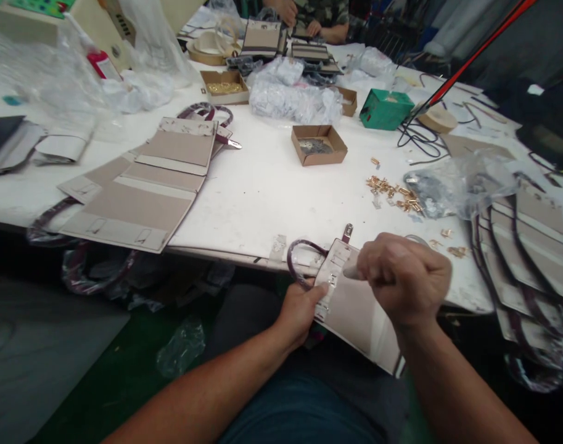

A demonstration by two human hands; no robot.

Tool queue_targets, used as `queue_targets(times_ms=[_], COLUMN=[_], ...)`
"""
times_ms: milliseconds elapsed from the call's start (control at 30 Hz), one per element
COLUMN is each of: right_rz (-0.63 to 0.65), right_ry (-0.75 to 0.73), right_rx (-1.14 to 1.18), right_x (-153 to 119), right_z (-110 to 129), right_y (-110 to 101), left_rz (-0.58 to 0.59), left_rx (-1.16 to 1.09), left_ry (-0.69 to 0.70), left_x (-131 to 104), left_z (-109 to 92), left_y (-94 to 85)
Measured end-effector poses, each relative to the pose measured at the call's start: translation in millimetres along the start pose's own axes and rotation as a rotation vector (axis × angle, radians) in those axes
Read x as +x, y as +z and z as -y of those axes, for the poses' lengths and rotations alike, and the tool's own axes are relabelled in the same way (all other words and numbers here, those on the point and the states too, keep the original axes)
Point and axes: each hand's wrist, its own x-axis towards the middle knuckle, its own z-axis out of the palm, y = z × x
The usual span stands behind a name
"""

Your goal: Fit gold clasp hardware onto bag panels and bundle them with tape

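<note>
A beige bag panel (350, 314) with a dark red handle (304, 246) lies tilted over the table's front edge and my lap. My left hand (297, 311) grips its left edge, the thumb on the pale strip beside small metal prongs. A metal clasp piece (347, 232) sticks out at the panel's top. Just above the panel, my right hand (404, 277) is closed in a fist around a blurred thing with a grey blunt tip (353, 272). The tip points toward the prongs; I cannot tell whether it touches them. Most of it is hidden in the fist.
More bag panels (156, 179) lie at left, others (531, 246) at right. Gold metal fittings (392, 192) are scattered beside a clear plastic bag (466, 185). A cardboard box (319, 145) and a green box (386, 110) stand further back. Across the table are another person's hands (288, 12).
</note>
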Motion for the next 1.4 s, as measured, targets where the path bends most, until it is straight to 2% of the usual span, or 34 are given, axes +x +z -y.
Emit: queue_targets(times_ms=[67,133,267,333,400,500,600,667,733,767,833,900,933,967,1000,1100,1167,1267,1400], right_rz=[-0.061,-0.054,0.03,0.06,0.131,0.23,0.206,0.2,0.207,0.213,0.228,0.236,0.235,0.23,0.223,0.201,0.187,0.187,0.219], right_ry=[-0.016,0.07,0.32,0.397,0.431,0.439,0.385,0.35,0.342,0.345,0.347,0.334,0.329,0.325,0.321,0.309,0.311,0.309,0.294], right_rx=[0.062,-0.002,-0.448,-0.709,-0.876,-0.987,-1.075,-1.126,-1.172,-1.19,-1.207,-1.211,-1.213,-1.217,-1.219,-1.219,-1.224,-1.231,-1.215], right_x=[-4,-9,-19,-24,-27,-30,-31,-30,-30,-29,-29,-29,-29,-29,-29,-30,-31,-30,-25], right_z=[-1,-1,2,0,-9,-28,-43,-46,-47,-47,-47,-48,-48,-48,-47,-46,-46,-45,-41], right_y=[1,-3,-36,-53,-62,-59,-45,-38,-34,-34,-33,-33,-33,-33,-33,-32,-31,-30,-32], left_rz=[-0.004,-0.011,0.006,0.011,0.004,-0.008,-0.001,-0.01,-0.05,-0.096,-0.245,-0.326,-0.295,-0.204,-0.086,0.176,0.226,0.251,0.305], left_rx=[-0.001,0.0,0.027,0.033,0.026,0.027,0.075,0.166,0.359,0.49,0.777,1.044,1.17,1.295,1.419,1.698,1.755,1.694,1.644], left_ry=[0.017,0.022,0.0,0.002,0.007,-0.003,-0.021,0.005,0.125,0.239,0.582,0.971,1.125,1.23,1.273,1.186,1.1,1.034,0.96], left_x=[0,0,-5,-10,-15,-20,-22,-24,-30,-34,-41,-43,-40,-34,-25,12,36,55,57], left_z=[0,1,4,6,7,8,7,4,-5,-12,-29,-49,-58,-67,-73,-84,-85,-86,-90], left_y=[0.0,-0.6,-3.8,-4.4,-3.4,-0.7,-5.3,-17.3,-35.1,-44.2,-57.0,-55.9,-49.5,-39.9,-28.4,4.4,16.0,17.6,13.2])
